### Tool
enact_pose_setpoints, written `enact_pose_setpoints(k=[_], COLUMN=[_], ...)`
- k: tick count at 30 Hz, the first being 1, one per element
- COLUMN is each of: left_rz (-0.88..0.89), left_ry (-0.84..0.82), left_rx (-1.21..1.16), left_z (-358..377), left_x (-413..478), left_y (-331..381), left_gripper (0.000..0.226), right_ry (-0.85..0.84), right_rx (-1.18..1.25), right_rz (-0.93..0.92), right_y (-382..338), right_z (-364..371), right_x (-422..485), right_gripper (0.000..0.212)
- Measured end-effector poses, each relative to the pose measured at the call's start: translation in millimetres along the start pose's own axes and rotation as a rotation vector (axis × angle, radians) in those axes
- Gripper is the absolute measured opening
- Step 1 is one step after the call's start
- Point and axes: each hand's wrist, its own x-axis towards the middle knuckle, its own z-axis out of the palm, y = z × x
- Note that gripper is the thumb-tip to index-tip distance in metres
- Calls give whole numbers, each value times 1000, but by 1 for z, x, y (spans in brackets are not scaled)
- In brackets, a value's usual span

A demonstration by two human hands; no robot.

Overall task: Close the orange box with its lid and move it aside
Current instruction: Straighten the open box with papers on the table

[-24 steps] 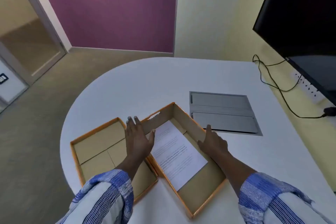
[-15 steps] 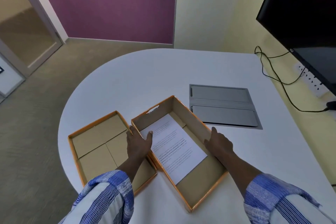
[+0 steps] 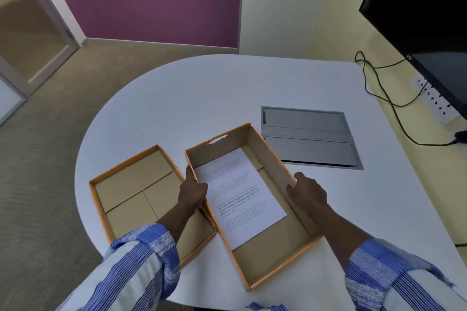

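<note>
Hands point(image 3: 307, 190) on orange box point(image 3: 262, 255) walls

Printed sheet point(image 3: 240, 194) in the orange box point(image 3: 275, 257): lines of text too small and blurred to read. Left hand point(image 3: 192, 190) at the box's left wall, fingertips hidden behind that wall, so grip unclear. Right hand point(image 3: 307, 190) over the right wall, palm side and fingertips out of sight. Near right corner of the lid point(image 3: 131, 197) covered by the left forearm and striped sleeve point(image 3: 144, 260). Both sleeves cut off by the bottom edge. Black screen point(image 3: 424, 20) cut off at top and right. Cable point(image 3: 394, 108) ending at a dark plug point(image 3: 461, 136), cropped by the right edge. Cut-out in the box's far wall blurred.
</note>
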Motion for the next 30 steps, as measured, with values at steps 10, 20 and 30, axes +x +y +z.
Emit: enact_pose_setpoints(k=[10,20,30], left_rz=[81,115,230], left_ry=[-245,-319,128], left_rx=[153,193,205], left_z=[9,34,-27], left_x=[37,57,61], left_y=[45,37,-16], left_gripper=[70,58,59], right_ry=[-3,22,361], right_rx=[94,183,155], right_rz=[117,205,-345], right_y=[8,19,-76], right_z=[9,22,33], right_x=[-9,-30,-40], right_gripper=[27,46,69])
